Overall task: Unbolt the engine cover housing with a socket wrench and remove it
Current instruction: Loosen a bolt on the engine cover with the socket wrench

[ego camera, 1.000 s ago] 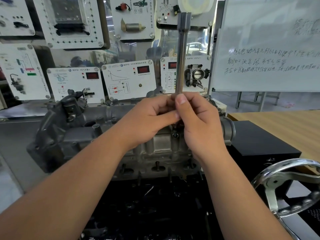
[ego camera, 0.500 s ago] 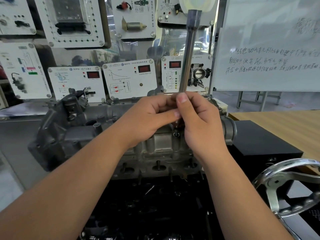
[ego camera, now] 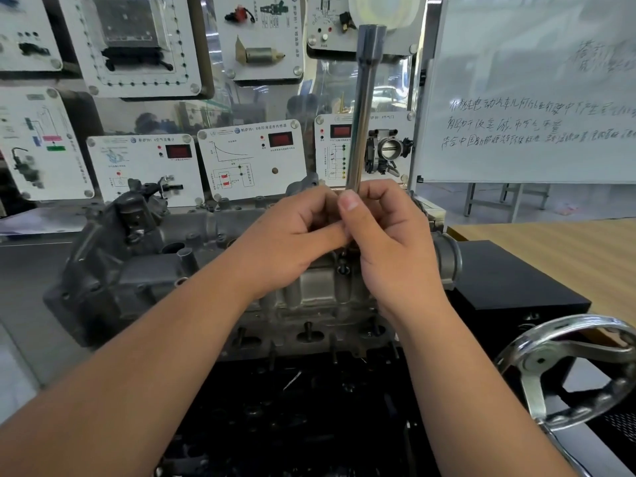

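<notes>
White boards [ego camera: 253, 160] are hung behind the grey engine cover [ego camera: 144, 270], above which a socket wrench [ego camera: 363, 108] (standing nearly straight up) is pinched by the left hand [ego camera: 292, 241] and right hand [ego camera: 389, 242].

Bright polished steel on the socket wrench [ego camera: 363, 108], a smooth shaft throwing long glossy streaks of light; the engine cover housing [ego camera: 144, 270] is dull cast metal, grey, matt and grainy, with a paler, slightly shinier patch in the middle. The handwheel [ego camera: 564, 370] gleams like chrome, smooth and mirror-bright. The box [ego camera: 509, 280] beside it is matt black, the bench [ego camera: 568, 249] pale wood with a fine grain, low sheen. The whiteboard [ego camera: 537, 98] is glossy white, and the panels [ego camera: 251, 160] are smooth white plastic
</notes>
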Demonstrator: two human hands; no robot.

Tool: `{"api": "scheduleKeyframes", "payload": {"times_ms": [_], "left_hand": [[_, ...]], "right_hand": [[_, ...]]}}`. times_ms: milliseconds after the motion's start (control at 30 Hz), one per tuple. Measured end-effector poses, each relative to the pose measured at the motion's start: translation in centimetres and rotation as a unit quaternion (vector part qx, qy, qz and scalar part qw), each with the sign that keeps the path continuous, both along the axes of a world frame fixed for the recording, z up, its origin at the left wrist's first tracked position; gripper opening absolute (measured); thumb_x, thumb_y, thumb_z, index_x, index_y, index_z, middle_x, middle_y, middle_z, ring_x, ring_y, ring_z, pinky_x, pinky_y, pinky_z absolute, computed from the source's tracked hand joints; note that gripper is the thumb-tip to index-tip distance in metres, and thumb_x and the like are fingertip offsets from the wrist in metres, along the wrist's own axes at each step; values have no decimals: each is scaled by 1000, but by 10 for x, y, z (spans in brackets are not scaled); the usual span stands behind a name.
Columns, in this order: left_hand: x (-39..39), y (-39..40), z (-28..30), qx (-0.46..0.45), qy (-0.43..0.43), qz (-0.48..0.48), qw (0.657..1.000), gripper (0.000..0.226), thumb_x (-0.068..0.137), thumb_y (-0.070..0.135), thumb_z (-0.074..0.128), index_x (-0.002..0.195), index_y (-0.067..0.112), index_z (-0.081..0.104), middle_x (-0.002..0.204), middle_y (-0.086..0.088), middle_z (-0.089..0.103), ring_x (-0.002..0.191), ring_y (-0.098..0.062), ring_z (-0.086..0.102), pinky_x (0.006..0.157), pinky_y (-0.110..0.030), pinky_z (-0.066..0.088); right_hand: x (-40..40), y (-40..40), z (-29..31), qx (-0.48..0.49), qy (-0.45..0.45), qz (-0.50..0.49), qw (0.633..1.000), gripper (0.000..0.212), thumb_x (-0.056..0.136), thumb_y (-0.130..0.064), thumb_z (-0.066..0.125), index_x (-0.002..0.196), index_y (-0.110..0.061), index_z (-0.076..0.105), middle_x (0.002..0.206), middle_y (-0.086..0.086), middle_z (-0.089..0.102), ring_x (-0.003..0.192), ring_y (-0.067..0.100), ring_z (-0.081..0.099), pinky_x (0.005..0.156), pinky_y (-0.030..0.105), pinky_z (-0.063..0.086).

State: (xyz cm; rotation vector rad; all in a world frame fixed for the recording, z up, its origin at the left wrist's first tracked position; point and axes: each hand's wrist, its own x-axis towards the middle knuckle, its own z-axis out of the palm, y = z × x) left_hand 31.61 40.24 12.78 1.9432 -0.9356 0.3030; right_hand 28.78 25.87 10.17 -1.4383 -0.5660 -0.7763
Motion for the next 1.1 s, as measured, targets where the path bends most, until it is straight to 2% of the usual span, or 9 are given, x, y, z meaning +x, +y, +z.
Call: {"api": "scheduleKeyframes", "payload": {"times_ms": [133,233,367,567,700,800,900,967,1100], "left_hand": [[-4,2,2,9,29,-23,999,22,101,25,56,118,32,68,114,14,75,114,-3,66,102,-24,50],[-4,3,3,8,38,-13,999,23,101,32,53,115,31,71,114,12,75,115,-6,66,108,-37,48],[-4,-1,3,13,12,8,1000,23,94,39,56,108,27,70,103,4,75,102,-19,70,98,-49,53],[-3,-1,1,0,0,5,1000,19,92,34,64,106,22,68,103,3,75,100,-17,71,94,-47,56],[-3,2,2,-19,47,-36,998,23,94,27,60,114,26,71,111,2,77,110,-15,70,104,-40,53],[-2,3,3,-20,69,-42,997,29,95,33,55,118,25,70,116,4,75,117,-12,67,109,-41,48],[-2,1,3,-4,49,-23,999,30,96,37,55,119,24,70,114,3,75,114,-15,68,107,-48,49],[-2,-1,2,-3,29,-11,1000,30,96,36,59,118,19,69,111,2,75,109,-18,70,102,-52,51],[0,0,0,-17,13,-5,1000,30,92,31,65,114,10,67,106,-3,76,104,-23,71,98,-54,54]], "right_hand": [[1,-1,0,-21,1,-25,999,17,98,-31,55,91,-26,69,88,0,71,86,14,67,80,41,56],[3,-2,1,-35,6,-30,999,23,102,-31,50,100,-28,72,94,-3,75,93,13,70,85,40,58],[0,1,1,-30,-2,-12,999,16,100,-38,51,102,-33,66,93,0,72,89,13,68,80,32,57],[-2,3,0,-12,-6,-1,1000,7,93,-34,61,97,-28,64,91,10,69,88,30,67,80,49,58],[-1,2,1,-36,-14,-17,999,17,98,-35,54,92,-29,68,89,6,69,87,24,65,77,43,56],[0,0,2,-37,-7,-8,999,21,102,-32,50,101,-38,70,99,-10,74,97,6,69,84,23,55],[-1,2,1,-37,-9,2,999,22,100,-41,49,97,-31,69,98,-1,71,89,11,68,81,29,57],[-1,4,1,-22,-16,11,1000,15,94,-44,54,102,-34,62,84,-7,69,81,5,66,74,23,56],[0,4,0,-12,-24,-4,1000,11,93,-43,58,98,-34,61,77,-7,64,77,13,62,73,34,56]]}}
